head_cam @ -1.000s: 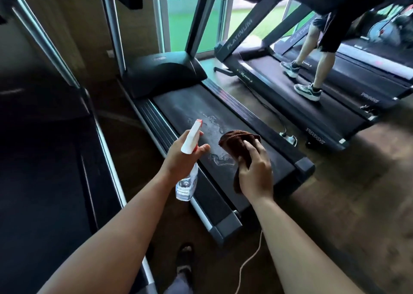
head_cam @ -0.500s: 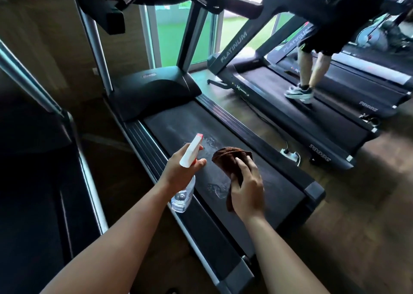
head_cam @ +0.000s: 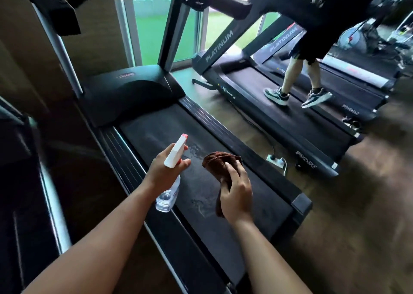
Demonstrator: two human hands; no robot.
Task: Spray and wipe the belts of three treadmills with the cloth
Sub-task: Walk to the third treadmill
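My left hand [head_cam: 164, 170] grips a clear spray bottle [head_cam: 168, 195] with a white and red nozzle, held over the left edge of the middle treadmill's black belt [head_cam: 257, 206]. My right hand [head_cam: 235, 192] holds a bunched brown cloth [head_cam: 218, 163] just above the same belt, to the right of the bottle. Wet spray marks [head_cam: 196, 150] show on the belt ahead of the nozzle and under my hands. A second treadmill [head_cam: 26, 182] lies dark at the far left.
On the treadmill [head_cam: 312, 135] to the right a person [head_cam: 312, 47] in dark shorts and trainers walks. A power strip [head_cam: 276, 159] with a cord lies on the wooden floor between the two machines. Uprights and a console hang overhead; windows stand behind.
The view has moved forward along the middle treadmill. Both hands keep the same hold on bottle and cloth, now further up the belt. The person at right has taken another step.
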